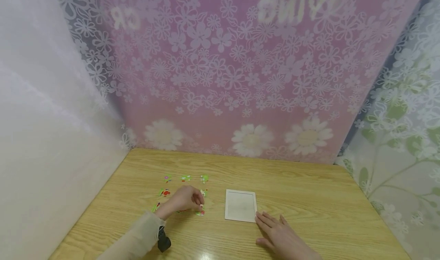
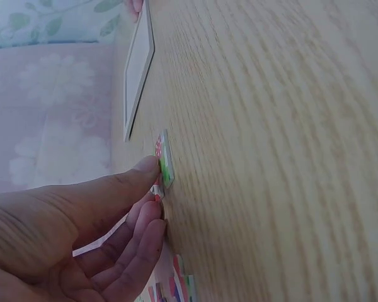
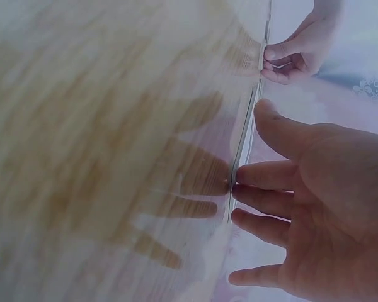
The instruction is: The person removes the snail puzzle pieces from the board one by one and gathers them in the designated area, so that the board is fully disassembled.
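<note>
My left hand [image 1: 183, 199] is over the nearest right corner of a group of small colourful puzzle pieces. Its thumb and curled fingers pinch a green puzzle piece with red and white spots [image 2: 166, 165], low at the tabletop in the left wrist view. To the right lies a flat white square puzzle tray [image 1: 241, 206] with a raised rim; no pieces show inside it. My right hand [image 1: 280, 233] rests with its fingers extended, fingertips at the tray's lower right corner. In the right wrist view those fingers [image 3: 264, 195] are spread along the tray edge.
More puzzle pieces lie spaced in rows on the wood-grain table [image 1: 309, 199], among them a red and green one [image 1: 165, 192] and a green one [image 1: 204, 178]. A pink flowered cloth [image 1: 223, 80] hangs behind the table, with pale cloths at both sides.
</note>
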{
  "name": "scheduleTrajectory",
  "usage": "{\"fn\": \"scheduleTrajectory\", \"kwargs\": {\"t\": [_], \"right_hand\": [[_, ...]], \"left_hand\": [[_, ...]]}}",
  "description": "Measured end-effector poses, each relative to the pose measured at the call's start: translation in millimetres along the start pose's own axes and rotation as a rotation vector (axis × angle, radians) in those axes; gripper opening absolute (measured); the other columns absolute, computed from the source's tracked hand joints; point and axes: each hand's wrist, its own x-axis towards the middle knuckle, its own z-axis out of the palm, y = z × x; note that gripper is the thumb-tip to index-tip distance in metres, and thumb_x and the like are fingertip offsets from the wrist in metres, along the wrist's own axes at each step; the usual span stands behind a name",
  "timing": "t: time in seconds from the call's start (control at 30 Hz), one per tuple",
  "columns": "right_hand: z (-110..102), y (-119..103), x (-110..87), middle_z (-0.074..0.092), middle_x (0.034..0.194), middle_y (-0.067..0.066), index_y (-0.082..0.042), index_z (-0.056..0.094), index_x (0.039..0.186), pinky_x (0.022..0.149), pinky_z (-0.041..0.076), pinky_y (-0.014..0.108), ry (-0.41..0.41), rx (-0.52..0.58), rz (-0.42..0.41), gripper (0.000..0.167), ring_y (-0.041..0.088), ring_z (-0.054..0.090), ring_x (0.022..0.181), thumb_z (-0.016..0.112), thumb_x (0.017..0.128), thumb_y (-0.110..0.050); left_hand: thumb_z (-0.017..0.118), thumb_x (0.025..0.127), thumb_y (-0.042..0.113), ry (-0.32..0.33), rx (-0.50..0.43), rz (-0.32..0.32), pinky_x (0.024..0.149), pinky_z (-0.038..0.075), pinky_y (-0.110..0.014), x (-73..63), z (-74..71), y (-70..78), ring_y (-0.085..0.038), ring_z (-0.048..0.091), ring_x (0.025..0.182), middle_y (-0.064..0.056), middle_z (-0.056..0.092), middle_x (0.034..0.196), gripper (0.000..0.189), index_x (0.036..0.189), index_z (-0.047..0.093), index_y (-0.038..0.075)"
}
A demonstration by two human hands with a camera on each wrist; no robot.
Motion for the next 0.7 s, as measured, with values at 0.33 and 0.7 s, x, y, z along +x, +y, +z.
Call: {"fn": "scheduleTrajectory", "kwargs": {"t": [0.33,0.7], "right_hand": [[-1.0,6.4,5.9,0.057,0.144,0.017,-0.001,0.059,0.140,0.099,0.036,0.078,0.077,0.082,-0.024,0.061,0.043,0.051,0.133,0.056,0.102,-0.048],[-14.8,22.5,17.6,0.063,0.135,0.017,-0.002,0.065,0.132,0.096,0.047,0.067,0.251,0.067,-0.092,0.042,0.045,0.057,0.124,0.065,0.100,-0.029]], "left_hand": [[0.078,0.090,0.014,0.031,0.002,-0.011,0.057,0.048,-0.026,-4.1,-3.6,-1.8,-0.010,0.061,0.067,0.003,0.070,0.078,0.005,0.087,0.075,0.012],[0.067,0.099,0.020,0.177,0.097,0.044,0.064,0.052,-0.024,-0.5,-3.4,1.0,-0.007,0.064,0.075,0.007,0.071,0.085,0.012,0.095,0.076,0.013]]}}
